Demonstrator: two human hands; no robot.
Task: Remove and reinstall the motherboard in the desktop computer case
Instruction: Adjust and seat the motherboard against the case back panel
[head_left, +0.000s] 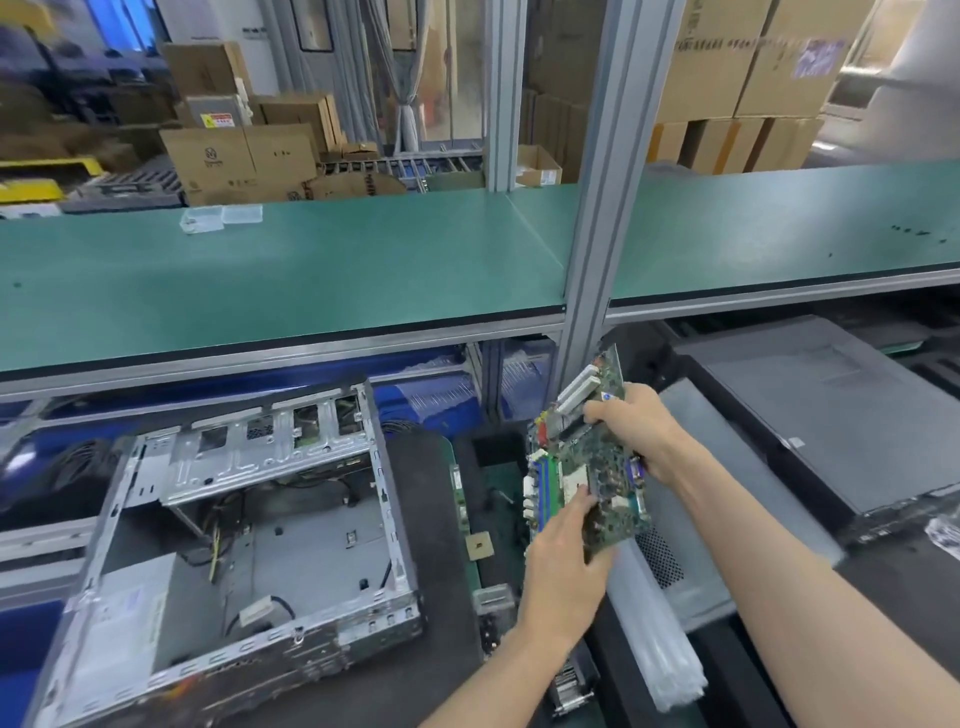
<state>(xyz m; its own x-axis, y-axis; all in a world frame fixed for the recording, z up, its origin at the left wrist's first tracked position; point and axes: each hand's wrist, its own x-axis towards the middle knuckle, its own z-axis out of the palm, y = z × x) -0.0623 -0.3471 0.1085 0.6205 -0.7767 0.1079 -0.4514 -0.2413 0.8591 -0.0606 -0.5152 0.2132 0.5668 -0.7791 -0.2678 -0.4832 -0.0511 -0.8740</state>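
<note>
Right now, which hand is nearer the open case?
Left. The left hand grips the motherboard's lower edge, just right of the open case; the right hand holds its upper edge, farther right.

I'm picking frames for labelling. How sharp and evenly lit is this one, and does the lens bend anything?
Head view: the motherboard, held in both hands, is sharp enough to show its parts; the cardboard boxes behind are soft and smeared; the green shelf is bright while the area under it lies in shade; the wide lens bows the shelf edge and tilts the open computer case.
</note>
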